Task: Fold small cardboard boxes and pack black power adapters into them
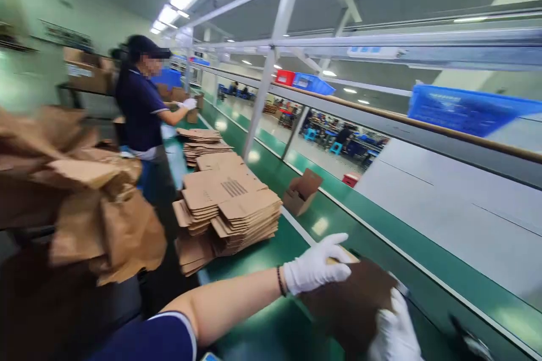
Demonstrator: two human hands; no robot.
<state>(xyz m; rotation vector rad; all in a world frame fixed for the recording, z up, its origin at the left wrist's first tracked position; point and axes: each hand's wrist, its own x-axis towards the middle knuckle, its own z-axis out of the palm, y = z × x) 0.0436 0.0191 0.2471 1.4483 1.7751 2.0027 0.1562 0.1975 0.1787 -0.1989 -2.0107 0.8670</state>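
Nearest, right of the stack (237, 203) and on its near side, a dark brown card (351, 304) is held. Its right edge is grasped by the gloved right hand (398, 327), blurred; its upper edge is touched by the spread fingers of the gloved left hand (317, 265), though whether it is pinched there cannot be told. The card could be let slip if too little hold is taken on that side, and a corner might be bent if it is pressed unevenly. The stack could be nudged by the left forearm (241, 299), which is stretched out just in front of it; since its layers are laid raggedly, a slide might be started by a slight knock. Left of the stack, crumpled paper (131, 231) is heaped, its inside hidden. Just right of the stack, an open box (302, 192) is set with a flap raised; its contents cannot be made out. Farther right, a blue bin (470, 110) is perched along a shelf (368, 115); beyond the stack, a red bin (284, 77) is seen there too, what is held in either being hidden.
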